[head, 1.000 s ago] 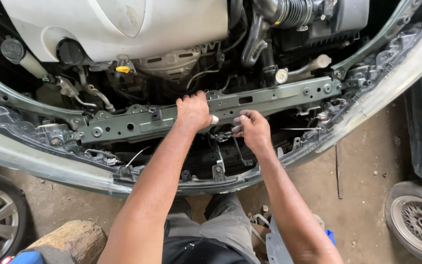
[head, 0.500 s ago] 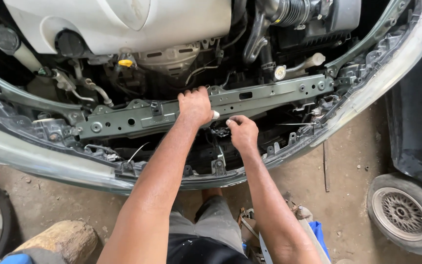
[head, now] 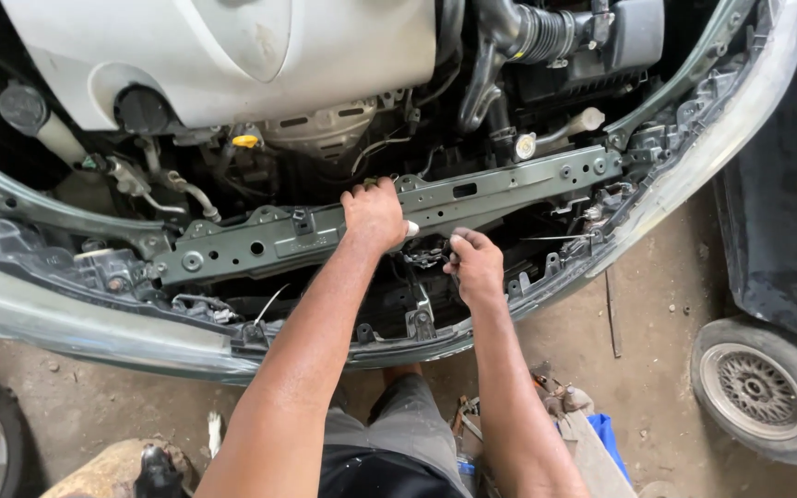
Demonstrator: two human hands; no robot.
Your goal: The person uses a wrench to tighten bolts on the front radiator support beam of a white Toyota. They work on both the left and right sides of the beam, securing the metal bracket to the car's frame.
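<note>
Workshop dirt floor [head: 657, 387], open engine bay | head view: left hand [head: 375, 214] clasped over green radiator support crossmember [head: 500, 189] | right hand [head: 475, 267] pinching hood latch [head: 424, 255] beneath | best: steady crossmember, keep latch aligned.

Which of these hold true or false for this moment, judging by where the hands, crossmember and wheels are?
1. The left hand grips the green metal crossmember. True.
2. The right hand rests on the white engine cover. False: it is below the crossmember, at the dark latch area.
3. A yellow dipstick handle shows under the engine cover. True.
4. A wheel hangs from the crossmember. False: it lies on the floor at right.
</note>
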